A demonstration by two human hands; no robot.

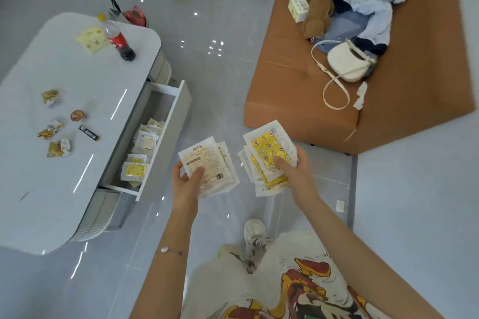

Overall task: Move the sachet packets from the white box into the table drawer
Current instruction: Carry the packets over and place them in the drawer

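Two fans of sachet packets held over the floor, well apart from each other. Left stack gripped in the left hand, thumb pressed on the top packet's pale printed back, fingers curled out of sight beneath; print too small to read. Right stack gripped in the right hand, thumb on the yellow patterned face of the top packet, lower packets showing only as white edges and yellow corners. Count in either stack impossible to make out.

Left of the left hand and slightly beyond: table drawer pulled open, more packets lying loose inside, overlapping; near end of the drawer interior hidden under the tabletop. White box not identified with any certainty.

Farther left, on the pale table: several small snack wrappers, a dark stick packet, a cola bottle on a yellow sheet.

Beyond the right hand: brown sofa with a white bag, soft toys and heaped clothing, upper part cut off by the frame edge.

Below the hands: one white shoe, pale trousers and a printed shirt partly cut off at the bottom edge. Thin bracelet on the left forearm.
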